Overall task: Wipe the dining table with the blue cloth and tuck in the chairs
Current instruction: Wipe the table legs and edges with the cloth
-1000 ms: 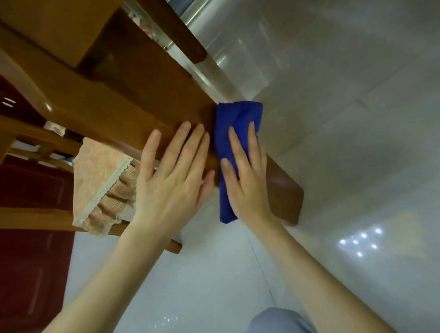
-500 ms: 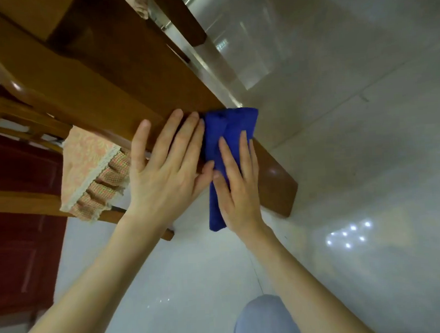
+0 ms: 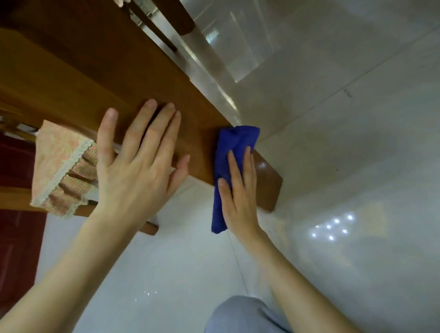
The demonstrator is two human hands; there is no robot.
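My left hand lies flat on the brown wooden table, fingers straight and a little spread, the thumb stretched out toward 3 o'clock, holding nothing. My right hand is flat too, at 3 o'clock of the left one and apart from it, and its straight fingers press the blue cloth against the wood without curling round it. The cloth is folded into a long strip near the table's rounded corner. Its bunched far end reaches the table's far edge at 12 o'clock of my fingertips, and its near end hangs past the near edge, beside my wrist. Left of my left hand, at 9 o'clock, a peach seat cushion with a lace band and a checked frill sits on a wooden chair, partly under the table's edge. A dark red cabinet front stands beyond the chair at the left border. Glossy pale floor tiles fill the right side, with a cluster of lamp reflections at 4 o'clock of my right hand. My knee in grey trousers shows at 6 o'clock
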